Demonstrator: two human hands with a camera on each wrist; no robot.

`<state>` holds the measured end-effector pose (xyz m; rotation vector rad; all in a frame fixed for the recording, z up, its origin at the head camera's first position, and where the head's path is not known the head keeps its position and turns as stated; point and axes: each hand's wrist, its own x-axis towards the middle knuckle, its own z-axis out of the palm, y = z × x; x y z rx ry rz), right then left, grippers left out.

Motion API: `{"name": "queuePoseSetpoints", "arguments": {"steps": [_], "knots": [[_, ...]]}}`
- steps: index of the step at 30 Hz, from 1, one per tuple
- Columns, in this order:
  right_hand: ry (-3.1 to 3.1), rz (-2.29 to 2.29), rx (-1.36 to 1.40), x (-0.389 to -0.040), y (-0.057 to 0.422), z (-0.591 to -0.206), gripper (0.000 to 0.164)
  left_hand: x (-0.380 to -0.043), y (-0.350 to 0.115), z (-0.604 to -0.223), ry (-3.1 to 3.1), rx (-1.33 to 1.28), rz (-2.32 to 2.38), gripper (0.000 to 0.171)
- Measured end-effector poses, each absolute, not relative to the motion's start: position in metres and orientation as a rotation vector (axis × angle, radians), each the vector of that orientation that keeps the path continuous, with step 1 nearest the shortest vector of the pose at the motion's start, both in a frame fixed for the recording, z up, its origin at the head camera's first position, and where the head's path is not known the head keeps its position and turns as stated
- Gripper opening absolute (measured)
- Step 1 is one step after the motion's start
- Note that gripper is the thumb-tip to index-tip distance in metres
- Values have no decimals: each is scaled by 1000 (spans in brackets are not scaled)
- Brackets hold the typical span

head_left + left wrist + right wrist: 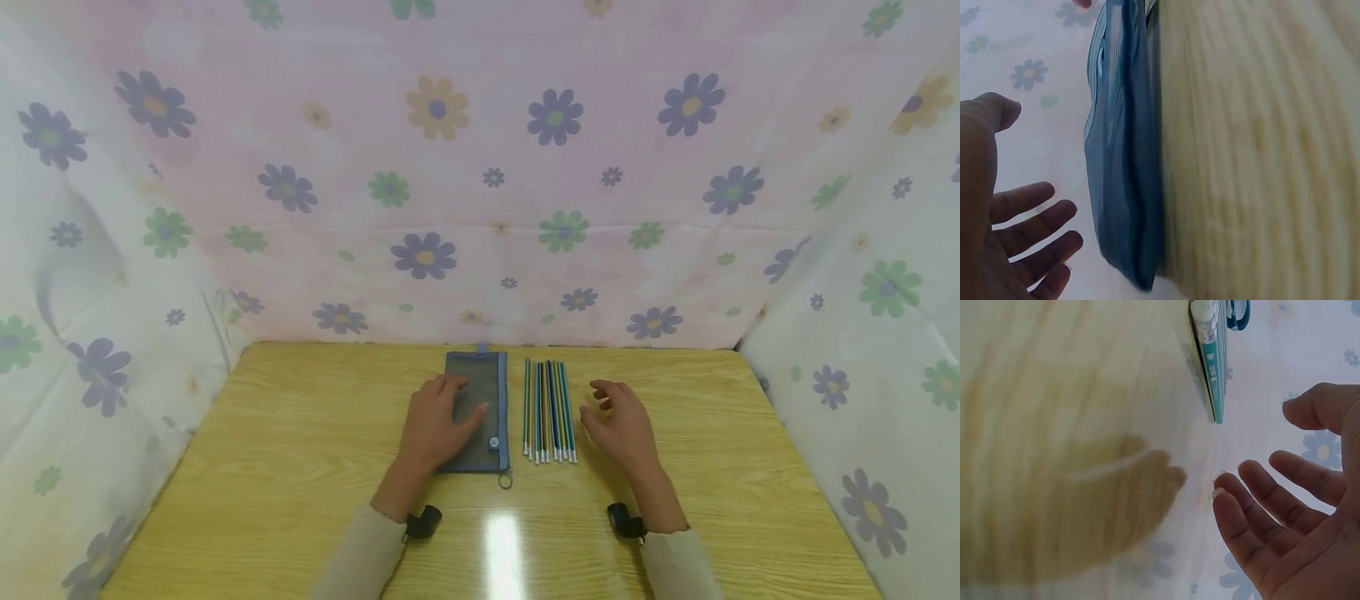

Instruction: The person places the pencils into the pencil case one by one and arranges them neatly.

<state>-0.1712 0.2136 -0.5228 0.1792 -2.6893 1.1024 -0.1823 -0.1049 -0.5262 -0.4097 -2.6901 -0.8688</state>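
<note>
A blue-grey mesh zip pouch [474,454] lies flat on the table, its zipper along the right side and a ring at the lower right corner. My left hand [437,423] is over the pouch's left part with fingers spread; in the left wrist view a gap shows between the fingers and the pouch [1125,156]. Right of the pouch several pencils [550,408] lie side by side, white eraser ends toward me. My right hand [624,425] hovers just right of them, fingers loosely bent and holding nothing. In the right wrist view the pencils [1212,369] stand apart from the fingertips.
The wooden table [300,442] reaches back to a flowered cloth [480,208], which also hangs at both sides. Bright glare lies on the tabletop in front of the pouch. A black wrist camera [423,522] sits on the left wrist, another wrist camera [624,521] on the right.
</note>
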Motion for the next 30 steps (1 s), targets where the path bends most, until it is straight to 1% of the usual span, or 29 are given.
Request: {"name": "queuePoseSetpoints", "arguments": {"steps": [11, 23, 30], "knots": [[-2790, 1142, 119, -178, 199, -520, 44, -180, -84, -528, -2714, -444, -796, 60], [-2858, 1117, 64, -185, 189, -519, 46, -175, -57, -527, -2786, -374, -563, 67], [-2883, 1105, 8, -188, 185, -520, 39, -172, -50, -531, -2725, -385, -430, 73]]}}
